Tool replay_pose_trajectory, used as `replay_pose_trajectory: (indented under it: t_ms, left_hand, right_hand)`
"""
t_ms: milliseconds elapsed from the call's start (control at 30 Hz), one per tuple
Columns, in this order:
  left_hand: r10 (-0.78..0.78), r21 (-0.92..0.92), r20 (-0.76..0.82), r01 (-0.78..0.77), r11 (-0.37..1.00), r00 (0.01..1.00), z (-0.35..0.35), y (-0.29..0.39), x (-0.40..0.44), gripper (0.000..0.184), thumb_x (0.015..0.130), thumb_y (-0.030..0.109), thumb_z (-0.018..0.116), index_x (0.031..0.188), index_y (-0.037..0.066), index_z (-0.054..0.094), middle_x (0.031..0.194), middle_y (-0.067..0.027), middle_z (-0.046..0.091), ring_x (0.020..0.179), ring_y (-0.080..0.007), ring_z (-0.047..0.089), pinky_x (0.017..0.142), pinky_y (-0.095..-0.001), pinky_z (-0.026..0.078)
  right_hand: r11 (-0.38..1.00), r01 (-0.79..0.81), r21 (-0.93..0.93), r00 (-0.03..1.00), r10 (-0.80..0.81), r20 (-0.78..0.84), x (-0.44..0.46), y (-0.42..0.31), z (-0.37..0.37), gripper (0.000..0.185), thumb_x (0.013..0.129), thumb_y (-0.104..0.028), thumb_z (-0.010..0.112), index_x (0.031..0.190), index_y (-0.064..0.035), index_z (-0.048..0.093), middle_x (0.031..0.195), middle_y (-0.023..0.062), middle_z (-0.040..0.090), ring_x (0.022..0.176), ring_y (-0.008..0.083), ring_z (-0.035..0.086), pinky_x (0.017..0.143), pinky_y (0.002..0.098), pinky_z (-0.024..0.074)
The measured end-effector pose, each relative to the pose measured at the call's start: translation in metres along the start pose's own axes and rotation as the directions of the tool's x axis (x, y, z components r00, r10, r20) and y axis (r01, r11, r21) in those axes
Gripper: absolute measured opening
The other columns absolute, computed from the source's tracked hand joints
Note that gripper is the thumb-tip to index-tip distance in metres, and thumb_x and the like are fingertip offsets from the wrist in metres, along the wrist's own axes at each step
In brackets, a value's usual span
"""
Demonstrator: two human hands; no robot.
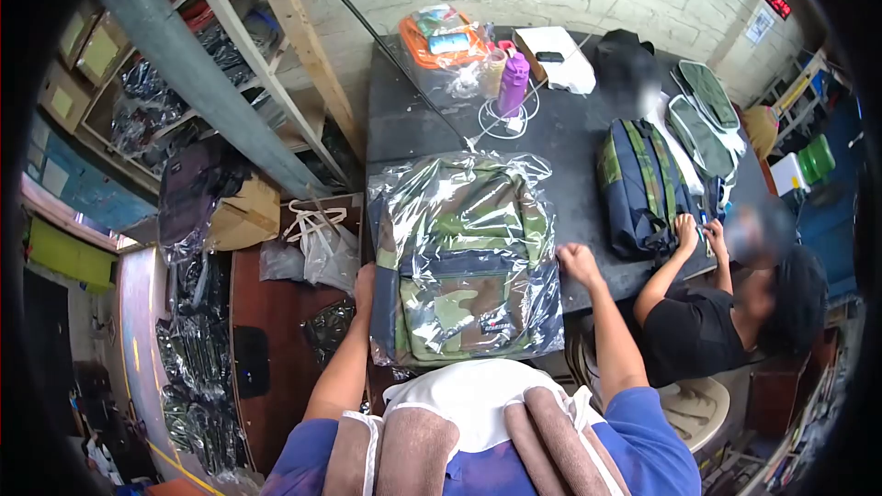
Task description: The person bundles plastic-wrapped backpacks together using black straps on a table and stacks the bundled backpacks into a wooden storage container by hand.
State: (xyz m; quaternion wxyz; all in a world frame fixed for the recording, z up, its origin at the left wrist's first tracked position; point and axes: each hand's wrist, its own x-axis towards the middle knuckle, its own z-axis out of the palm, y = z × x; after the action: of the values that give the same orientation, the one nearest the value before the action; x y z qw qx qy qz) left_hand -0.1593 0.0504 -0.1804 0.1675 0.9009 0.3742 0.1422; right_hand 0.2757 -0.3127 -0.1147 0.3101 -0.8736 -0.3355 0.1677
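Note:
A camouflage backpack (459, 303) with dark blue sides lies in front of me on the black table, inside a shiny clear plastic bag (542, 335). My left hand (366, 281) is at the bag's left edge, its fingers mostly hidden from view. On the other side, my right hand (579, 264) is closed, knuckles up, with its fingertips at the right edge of the plastic. The plastic is wrinkled along the top and sides, and a small dark label shows on the lower front pocket.
Beside me on the right, a person (694, 331) handles a second backpack (638, 188). Behind my backpack stand a purple bottle (514, 83), a white cable (491, 131) and an orange-lidded container (432, 41). Shelves with plastic-wrapped goods (152, 83) fill the left.

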Motion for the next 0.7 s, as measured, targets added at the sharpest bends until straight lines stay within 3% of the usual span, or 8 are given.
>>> replay_pose_trajectory:
  t_ms: [33,133,300,367,433,533,667,700]
  left_hand:
    - [-0.102,-0.087,0.076,0.109,0.99,0.992,-0.013,0.006,0.002,0.03,0.102,0.025,0.056,0.125,0.006,0.06,0.107,-0.0231,0.071,0.1,-0.0407,0.069,0.077,-0.0496,0.052]
    - [-0.231,-0.427,0.066,0.236,0.873,0.971,-0.041,0.015,0.005,0.019,0.103,0.023,0.058,0.112,0.006,0.061,0.092,-0.0272,0.069,0.093,-0.0481,0.068,0.078,-0.0549,0.051]
    - [-0.168,-0.2,0.271,0.226,0.953,0.948,-0.079,0.009,0.006,0.023,0.1,0.029,0.063,0.112,0.011,0.068,0.095,-0.0204,0.074,0.092,-0.0419,0.071,0.083,-0.0481,0.054]
    - [-0.144,-0.016,0.438,0.168,0.986,0.888,-0.093,0.007,0.01,0.024,0.097,0.033,0.067,0.107,0.012,0.075,0.097,-0.0177,0.076,0.091,-0.0399,0.073,0.084,-0.0453,0.055]
    - [-0.182,-0.022,0.442,0.213,0.977,0.879,-0.123,0.02,0.026,0.024,0.095,0.033,0.069,0.104,0.011,0.077,0.096,-0.0178,0.076,0.091,-0.0385,0.073,0.083,-0.0447,0.055]
    - [-0.156,-0.077,0.352,0.195,0.978,0.923,-0.138,-0.008,0.043,0.03,0.092,0.035,0.074,0.096,0.006,0.078,0.09,-0.0184,0.076,0.088,-0.0333,0.075,0.08,-0.0431,0.056]
    - [-0.146,0.111,0.499,0.104,0.988,0.854,-0.201,-0.009,0.074,0.039,0.083,0.04,0.083,0.095,0.004,0.077,0.088,-0.0181,0.075,0.082,-0.0311,0.074,0.077,-0.0417,0.056]
    - [-0.099,-0.021,0.518,0.129,0.991,0.849,-0.2,-0.031,0.074,0.036,0.083,0.036,0.083,0.095,0.003,0.078,0.087,-0.0164,0.076,0.081,-0.0291,0.074,0.076,-0.0406,0.056]
  right_hand:
    - [0.842,-0.241,0.483,0.967,0.168,0.19,0.009,0.003,-0.004,0.04,0.103,-0.037,0.065,0.08,-0.0047,0.061,0.069,0.0071,0.062,0.062,0.0208,0.065,0.058,0.0404,0.0529]
    - [0.693,-0.333,0.64,0.938,0.315,0.148,0.014,-0.024,-0.034,0.039,0.106,-0.035,0.063,0.08,-0.007,0.056,0.06,0.0005,0.052,0.047,0.0113,0.053,0.05,0.0303,0.0496]
    - [0.966,0.22,-0.133,0.967,-0.234,-0.096,0.003,-0.017,-0.01,0.027,0.094,-0.024,0.07,0.11,-0.0024,0.069,0.095,0.0144,0.069,0.086,0.0312,0.068,0.082,0.0431,0.058]
    - [0.958,-0.003,-0.286,1.0,0.007,0.012,-0.017,-0.032,0.013,0.027,0.088,-0.02,0.071,0.11,-0.0044,0.071,0.127,0.0213,0.064,0.127,0.0408,0.053,0.103,0.0495,0.0471]
    - [0.962,-0.012,-0.274,0.997,-0.009,-0.076,-0.015,-0.023,0.025,0.024,0.096,-0.023,0.067,0.105,-0.0014,0.07,0.109,0.0194,0.069,0.111,0.0369,0.063,0.096,0.0462,0.0511]
    - [0.648,-0.396,0.651,0.902,0.405,0.146,0.011,-0.027,0.013,0.026,0.106,-0.027,0.059,0.099,-0.0025,0.064,0.072,0.0012,0.058,0.063,0.0152,0.061,0.061,0.0333,0.0549]
    - [0.646,-0.428,0.632,0.888,0.429,0.162,0.027,-0.04,-0.028,0.022,0.104,-0.024,0.063,0.096,-0.0041,0.064,0.076,0.001,0.06,0.061,0.0129,0.061,0.052,0.0315,0.0534]
    - [0.882,-0.388,0.266,0.922,0.377,0.093,0.032,-0.032,-0.042,0.026,0.104,-0.028,0.063,0.094,-0.0042,0.064,0.077,0.0028,0.063,0.059,0.0147,0.061,0.051,0.0322,0.0521]
